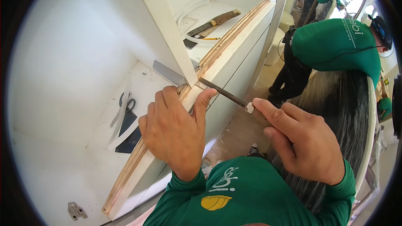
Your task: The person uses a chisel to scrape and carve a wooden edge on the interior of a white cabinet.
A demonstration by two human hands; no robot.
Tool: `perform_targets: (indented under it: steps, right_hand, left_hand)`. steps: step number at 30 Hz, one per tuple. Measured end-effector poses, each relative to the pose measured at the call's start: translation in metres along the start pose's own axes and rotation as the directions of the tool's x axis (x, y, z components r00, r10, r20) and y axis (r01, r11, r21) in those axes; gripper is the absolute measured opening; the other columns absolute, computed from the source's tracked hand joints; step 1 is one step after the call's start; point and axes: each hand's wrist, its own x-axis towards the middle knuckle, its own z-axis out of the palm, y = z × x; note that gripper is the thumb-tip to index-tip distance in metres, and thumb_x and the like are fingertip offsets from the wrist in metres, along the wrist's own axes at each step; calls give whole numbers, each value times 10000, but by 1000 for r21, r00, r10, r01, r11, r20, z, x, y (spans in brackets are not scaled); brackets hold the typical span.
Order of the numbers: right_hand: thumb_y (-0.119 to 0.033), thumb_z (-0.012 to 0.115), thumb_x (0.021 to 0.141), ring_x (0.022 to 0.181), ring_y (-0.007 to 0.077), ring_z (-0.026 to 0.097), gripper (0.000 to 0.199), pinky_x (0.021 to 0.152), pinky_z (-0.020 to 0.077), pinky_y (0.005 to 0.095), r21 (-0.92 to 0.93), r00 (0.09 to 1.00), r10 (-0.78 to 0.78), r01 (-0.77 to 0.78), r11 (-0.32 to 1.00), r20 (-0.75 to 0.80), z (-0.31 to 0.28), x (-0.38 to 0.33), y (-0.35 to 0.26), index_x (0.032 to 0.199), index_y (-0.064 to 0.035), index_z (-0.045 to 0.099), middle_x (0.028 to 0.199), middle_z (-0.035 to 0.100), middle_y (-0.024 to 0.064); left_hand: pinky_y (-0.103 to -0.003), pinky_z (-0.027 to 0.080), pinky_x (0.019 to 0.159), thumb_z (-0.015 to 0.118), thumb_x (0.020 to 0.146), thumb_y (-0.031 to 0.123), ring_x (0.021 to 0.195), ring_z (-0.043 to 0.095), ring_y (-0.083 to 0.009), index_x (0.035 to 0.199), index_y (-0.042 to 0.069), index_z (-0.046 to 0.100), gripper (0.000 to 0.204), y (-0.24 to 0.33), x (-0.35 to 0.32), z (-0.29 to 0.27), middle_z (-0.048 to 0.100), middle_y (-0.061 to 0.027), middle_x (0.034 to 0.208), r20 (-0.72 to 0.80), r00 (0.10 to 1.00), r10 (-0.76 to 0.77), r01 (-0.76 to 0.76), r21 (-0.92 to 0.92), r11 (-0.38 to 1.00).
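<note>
While the left hand (176,132) clamps the plywood edge (201,73) and the right hand (303,142) grips a file (224,93), scissors (125,104) and hinge (76,211) lie nearby — upright divider panel (167,25) just beyond.

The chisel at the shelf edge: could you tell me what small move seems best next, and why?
Probably a short, controlled push of the chisel along the plywood edge. Its tip already sits where the white strip meets the upright panel; the left hand braces that strip with the thumb close by, and the right hand grips the handle, so a long stroke risks the thumb.
</note>
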Motion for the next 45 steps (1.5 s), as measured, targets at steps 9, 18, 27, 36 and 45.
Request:
perform_targets:
  steps: [9, 18, 27, 36, 45]
  right_hand:
    - [-27, 729, 979, 664, 372, 658, 639, 605, 550, 492, -39, 996, 75, -73, 997, 40, 10, -7, -11, 1603, -74, 598, 905, 615, 134]
    - [-126, 695, 1065, 612, 307, 607, 548, 528, 489, 407, 105, 984, -19, 38, 994, -174, 49, -15, 4, 1601, -54, 603, 893, 616, 124]
    - [-147, 667, 1116, 843, 284, 729, 471, 786, 572, 401, 433, 949, 67, 77, 898, -307, 34, -21, 59, 1550, 27, 615, 949, 724, 187]
    - [-188, 658, 1068, 820, 453, 730, 232, 723, 583, 559, 8, 973, -171, 175, 985, -158, 1, 1, 46, 1280, -121, 722, 891, 722, 187]
    - [-175, 646, 1086, 797, 466, 731, 274, 722, 599, 578, -15, 994, -91, 90, 996, -60, 21, -6, 30, 1336, -62, 644, 910, 711, 213]
  left_hand:
    - [-389, 422, 693, 548, 1020, 805, 746, 613, -232, 1004, 105, 674, 712, 2, -3, -2, 586, -33, 831, -2, 1000, 7, -7, 18, 1000]
    - [-413, 438, 711, 609, 1028, 747, 768, 639, -260, 1022, 92, 679, 659, -3, -3, -4, 627, -54, 847, -34, 998, 49, -49, -13, 999]
    - [-436, 477, 783, 688, 1051, 651, 868, 698, -295, 1116, 73, 696, 581, 5, -5, -3, 713, -82, 966, -102, 994, 40, -49, -94, 994]
    - [-454, 502, 863, 728, 1016, 669, 954, 720, -316, 1165, 57, 698, 631, -1, -11, -2, 750, -111, 1031, -144, 989, 34, -54, -135, 989]
    - [-468, 478, 820, 677, 982, 770, 881, 679, -329, 1075, 52, 735, 726, 13, -5, -1, 740, -112, 939, -22, 999, -27, 27, -4, 1000]
